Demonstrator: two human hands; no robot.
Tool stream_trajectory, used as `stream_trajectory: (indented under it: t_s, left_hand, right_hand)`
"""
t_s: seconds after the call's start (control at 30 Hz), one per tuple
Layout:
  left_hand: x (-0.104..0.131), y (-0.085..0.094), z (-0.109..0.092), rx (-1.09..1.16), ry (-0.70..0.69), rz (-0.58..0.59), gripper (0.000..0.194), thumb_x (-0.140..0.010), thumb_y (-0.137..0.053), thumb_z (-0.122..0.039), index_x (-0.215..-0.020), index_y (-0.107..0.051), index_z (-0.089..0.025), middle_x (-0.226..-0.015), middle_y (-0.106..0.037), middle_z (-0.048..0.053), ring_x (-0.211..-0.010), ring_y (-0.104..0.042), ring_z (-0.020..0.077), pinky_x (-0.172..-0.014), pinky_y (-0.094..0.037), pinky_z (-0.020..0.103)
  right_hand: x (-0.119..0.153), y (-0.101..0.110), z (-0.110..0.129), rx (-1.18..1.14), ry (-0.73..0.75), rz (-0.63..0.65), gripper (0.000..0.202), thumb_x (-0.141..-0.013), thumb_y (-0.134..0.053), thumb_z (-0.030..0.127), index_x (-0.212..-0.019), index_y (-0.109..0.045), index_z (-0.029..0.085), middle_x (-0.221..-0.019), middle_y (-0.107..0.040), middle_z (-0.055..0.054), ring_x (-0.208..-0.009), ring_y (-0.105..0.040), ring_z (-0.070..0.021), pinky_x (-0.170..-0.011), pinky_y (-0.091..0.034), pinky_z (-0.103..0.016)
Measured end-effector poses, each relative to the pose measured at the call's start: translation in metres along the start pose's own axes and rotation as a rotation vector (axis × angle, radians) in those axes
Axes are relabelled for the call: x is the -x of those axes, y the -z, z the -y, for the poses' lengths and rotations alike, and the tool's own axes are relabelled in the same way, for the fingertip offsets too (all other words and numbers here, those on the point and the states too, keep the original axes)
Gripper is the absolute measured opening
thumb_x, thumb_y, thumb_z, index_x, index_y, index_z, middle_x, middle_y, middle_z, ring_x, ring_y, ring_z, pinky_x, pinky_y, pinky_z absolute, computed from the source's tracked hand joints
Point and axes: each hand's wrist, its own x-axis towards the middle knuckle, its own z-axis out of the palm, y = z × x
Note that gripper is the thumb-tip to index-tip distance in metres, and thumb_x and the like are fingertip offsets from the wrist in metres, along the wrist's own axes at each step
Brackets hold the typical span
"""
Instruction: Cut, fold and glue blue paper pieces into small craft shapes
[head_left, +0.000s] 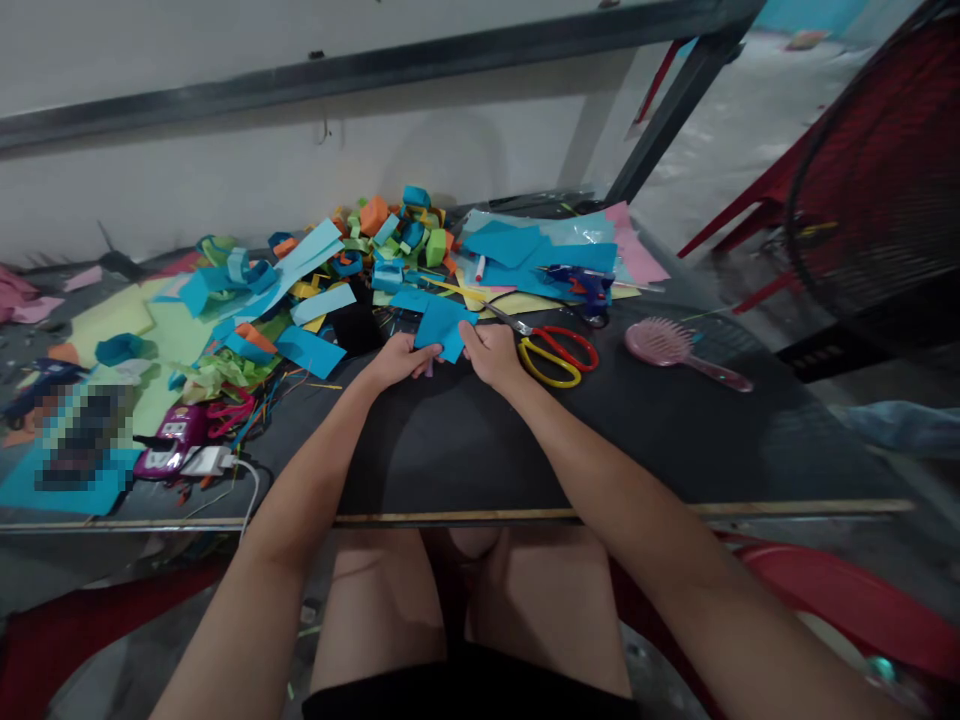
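A small blue paper piece [444, 326] is held between both hands above the dark table [465, 450]. My left hand [401, 361] pinches its lower left edge. At its right edge, my right hand [489, 352] grips it with thumb and fingers. Scissors [559, 353] with one red and one yellow handle lie just right of my right hand, blades pointing up and left. Another blue paper piece [311, 351] rests on the table left of my left hand. Behind the hands is a heap of folded paper pieces [390, 235] in blue, orange, green and yellow.
A pink hairbrush [686, 352] and a blue glue gun [581, 285] lie to the right. Paper sheets [540, 240] are stacked behind. At left are a purple device [174, 440], a white plug with its cable [210, 460] and a pixelated object [86, 435]. A fan [885, 170] stands at right.
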Motion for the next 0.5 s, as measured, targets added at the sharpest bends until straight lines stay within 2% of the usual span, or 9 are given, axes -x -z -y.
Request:
stream_trajectory:
  t_s: [0.17, 0.33, 0.5]
  left_hand:
    - [0.0002, 0.0006, -0.0007, -0.005, 0.041, 0.024, 0.046, -0.083, -0.061, -0.050, -0.054, -0.057, -0.015, -0.042, -0.053, -0.002, -0.048, -0.055, 0.0086, -0.061, -0.047, 0.021]
    - [0.0003, 0.0015, 0.0017, 0.034, 0.027, 0.017, 0.041, -0.084, -0.062, -0.048, -0.064, -0.063, -0.013, -0.042, -0.053, -0.003, -0.046, -0.054, 0.0081, -0.058, -0.046, 0.020]
    - [0.0005, 0.0023, 0.0008, -0.013, 0.050, 0.041, 0.042, -0.085, -0.062, -0.045, -0.056, -0.060, -0.014, -0.044, -0.055, -0.001, -0.052, -0.058, 0.0089, -0.062, -0.046, 0.020]
  right_hand:
    - [0.0014, 0.0014, 0.0011, -0.026, -0.005, 0.002, 0.060, -0.093, -0.039, 0.048, -0.039, -0.043, 0.021, -0.038, -0.044, -0.001, -0.040, -0.043, -0.0117, -0.052, -0.033, -0.029]
    - [0.0008, 0.0015, -0.0027, -0.047, -0.028, -0.029, 0.055, -0.093, -0.038, 0.043, -0.044, -0.048, 0.020, -0.044, -0.050, -0.001, -0.046, -0.048, -0.0137, -0.057, -0.036, -0.029]
    - [0.0007, 0.0000, -0.0069, -0.091, -0.059, 0.005, 0.052, -0.090, -0.037, 0.035, -0.040, -0.039, 0.022, -0.039, -0.040, 0.001, -0.041, -0.039, -0.0124, -0.052, -0.032, -0.030]
